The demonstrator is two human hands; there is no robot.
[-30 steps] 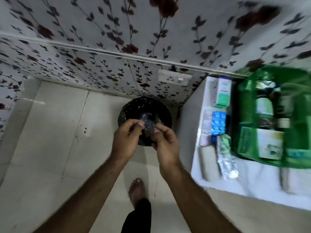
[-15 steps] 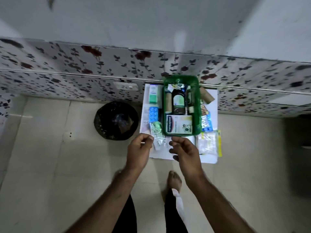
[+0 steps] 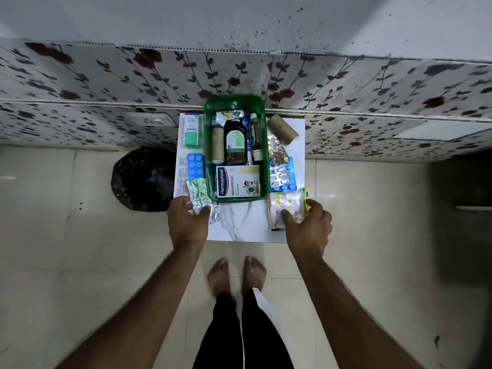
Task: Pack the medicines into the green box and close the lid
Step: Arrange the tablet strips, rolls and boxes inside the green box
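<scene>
Two hands low — left hand [image 3: 186, 225] on foil strip [image 3: 199, 198], perhaps gripping.

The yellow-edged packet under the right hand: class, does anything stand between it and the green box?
Nothing visible. The right hand rests on the yellow-edged packet, which lies just right of the green box. The box has no lid on, though the Hansaplast carton already fills its near end.

The white plaster box [image 3: 237, 181] at the centre of the frame reads "Hansaplast" and "WASHPROOF"; other labels are too small to read.
</scene>
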